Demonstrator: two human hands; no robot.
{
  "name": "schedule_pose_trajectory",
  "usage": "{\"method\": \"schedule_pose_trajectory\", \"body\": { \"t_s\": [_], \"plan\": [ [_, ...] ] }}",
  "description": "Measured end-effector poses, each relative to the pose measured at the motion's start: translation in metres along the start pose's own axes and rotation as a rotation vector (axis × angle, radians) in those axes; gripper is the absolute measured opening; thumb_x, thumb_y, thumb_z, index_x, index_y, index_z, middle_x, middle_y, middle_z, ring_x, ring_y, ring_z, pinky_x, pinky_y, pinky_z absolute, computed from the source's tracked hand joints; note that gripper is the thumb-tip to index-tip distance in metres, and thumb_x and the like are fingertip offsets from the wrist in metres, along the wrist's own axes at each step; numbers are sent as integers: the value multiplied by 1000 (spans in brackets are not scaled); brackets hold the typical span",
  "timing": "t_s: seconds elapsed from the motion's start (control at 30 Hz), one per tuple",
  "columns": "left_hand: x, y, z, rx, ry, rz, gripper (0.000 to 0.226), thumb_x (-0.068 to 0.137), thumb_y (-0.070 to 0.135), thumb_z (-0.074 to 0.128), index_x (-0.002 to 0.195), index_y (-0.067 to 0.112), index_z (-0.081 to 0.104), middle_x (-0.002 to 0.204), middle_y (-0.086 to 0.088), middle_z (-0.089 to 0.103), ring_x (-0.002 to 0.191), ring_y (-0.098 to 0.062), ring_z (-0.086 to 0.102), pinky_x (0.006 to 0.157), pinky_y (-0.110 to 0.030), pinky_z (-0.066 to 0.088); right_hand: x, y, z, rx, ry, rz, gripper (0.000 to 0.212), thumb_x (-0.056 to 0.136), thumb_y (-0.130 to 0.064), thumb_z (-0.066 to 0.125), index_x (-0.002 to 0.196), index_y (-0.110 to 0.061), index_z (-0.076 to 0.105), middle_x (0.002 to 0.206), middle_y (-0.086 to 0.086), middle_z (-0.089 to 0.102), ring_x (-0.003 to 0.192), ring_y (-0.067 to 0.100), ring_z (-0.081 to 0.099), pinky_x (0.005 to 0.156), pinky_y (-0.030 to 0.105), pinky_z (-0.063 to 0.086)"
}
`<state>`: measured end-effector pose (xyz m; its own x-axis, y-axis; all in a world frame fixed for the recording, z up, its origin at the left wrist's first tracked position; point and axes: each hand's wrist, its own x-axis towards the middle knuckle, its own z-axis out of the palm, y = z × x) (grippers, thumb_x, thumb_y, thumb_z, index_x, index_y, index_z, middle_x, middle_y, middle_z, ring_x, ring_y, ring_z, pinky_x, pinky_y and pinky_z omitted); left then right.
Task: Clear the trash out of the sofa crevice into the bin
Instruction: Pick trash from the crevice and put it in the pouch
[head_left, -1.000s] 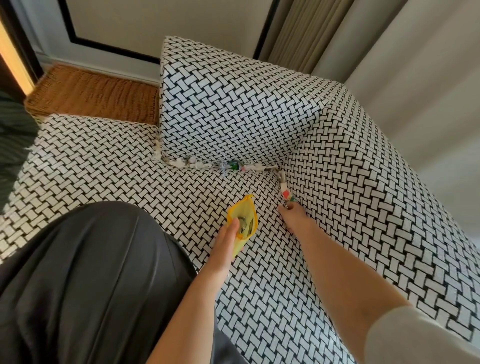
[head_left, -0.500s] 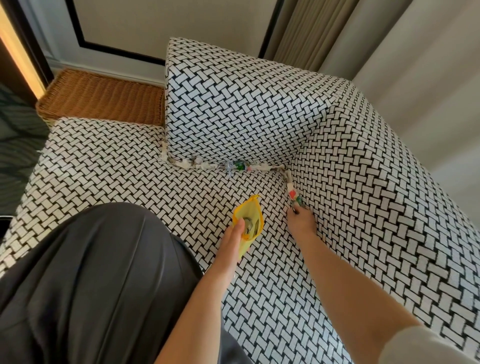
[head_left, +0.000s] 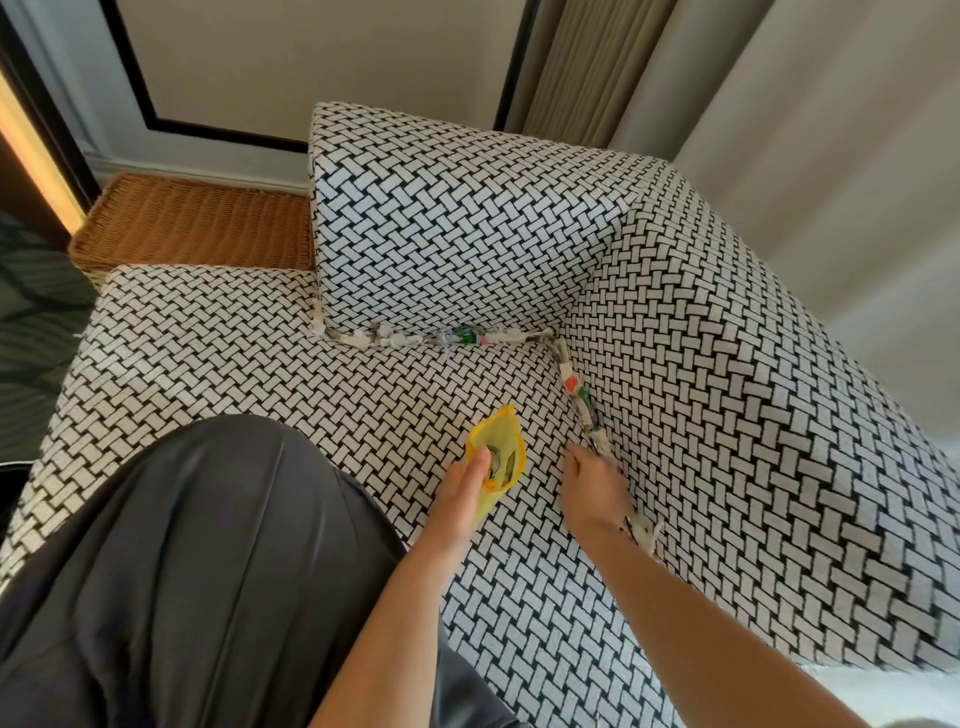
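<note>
At the far left edge of the sofa (head_left: 234, 353) a brown wicker basket (head_left: 197, 223) sits beside the seat, against the wall. The person's leg in dark grey cloth (head_left: 182, 545) lies over the near left part of the seat. Along the back edge of the seat, where the back cushion (head_left: 457, 223) meets it, a line of crumpled trash (head_left: 441, 338) is wedged in the crevice: white scraps with a green and blue bit among them. Toward the middle of the seat the left hand (head_left: 462, 493) grips a small yellow pouch (head_left: 498, 457), thumb over its open mouth, with some pieces showing inside. Just beside it, apart from it, the right hand (head_left: 592, 493) rests at the seat's right edge, its fingertips down in the seam by a white scrap; whether they pinch it I cannot tell. More wrappers (head_left: 576, 395), one red and white, run up that right crevice to the back corner, against the side cushion (head_left: 753, 389). Another white scrap (head_left: 641, 532) sticks out near the right wrist. Pale curtains (head_left: 571, 67) hang behind
</note>
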<state>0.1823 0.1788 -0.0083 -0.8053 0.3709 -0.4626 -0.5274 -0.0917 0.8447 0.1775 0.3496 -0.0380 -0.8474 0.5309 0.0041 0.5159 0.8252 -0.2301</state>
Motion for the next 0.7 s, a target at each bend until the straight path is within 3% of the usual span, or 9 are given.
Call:
{"method": "schedule_pose_trajectory", "body": {
  "t_s": [0.23,0.3,0.37,0.43,0.5,0.57,0.7],
  "plan": [
    [-23,-12,4,192,118,51,27,94,49,33,98,26,47,108,-10,54,102,-29,55,91,-42,48,-56,8,5,170,46,18,26,100,-22,34,87,-16,56,54,-4,48,42,9,36,41,19,28],
    [-34,-17,8,203,145,89,26,95,46,35,93,24,49,102,-10,55,94,-25,56,82,-36,49,-76,8,7,197,57,8,23,99,-20,37,85,-19,54,54,-6,48,42,10,39,42,19,29],
    [-44,-19,11,210,164,83,32,95,47,34,101,20,50,96,-4,53,90,-20,54,80,-34,48,-89,7,2,312,14,25,22,98,-18,41,81,-18,54,58,-5,52,49,13,45,46,22,34],
    [-49,-23,12,230,175,61,33,95,50,32,104,22,48,94,-1,52,92,-21,53,88,-40,49,-96,3,-13,648,-29,165,23,97,-14,41,80,-11,57,59,-1,53,49,12,44,44,20,36],
    [-53,-23,10,220,190,45,30,95,51,31,98,26,48,95,-4,53,93,-24,54,92,-45,47,-101,-3,-37,1165,-93,417,23,95,-10,43,77,-7,56,58,3,51,47,10,44,43,17,38],
    [-55,-24,9,236,189,53,36,94,52,31,103,22,48,98,-8,53,92,-26,54,90,-45,49,-106,-9,-60,1465,-161,502,24,95,-11,45,73,-8,54,58,2,51,47,10,43,46,19,38],
    [-62,-25,12,287,135,67,57,91,57,36,120,8,42,92,-4,50,77,-16,48,67,-30,42,-114,-24,-94,1262,-244,140,31,95,-13,44,66,-10,52,53,-1,46,45,9,35,45,18,30]
  ]
}}
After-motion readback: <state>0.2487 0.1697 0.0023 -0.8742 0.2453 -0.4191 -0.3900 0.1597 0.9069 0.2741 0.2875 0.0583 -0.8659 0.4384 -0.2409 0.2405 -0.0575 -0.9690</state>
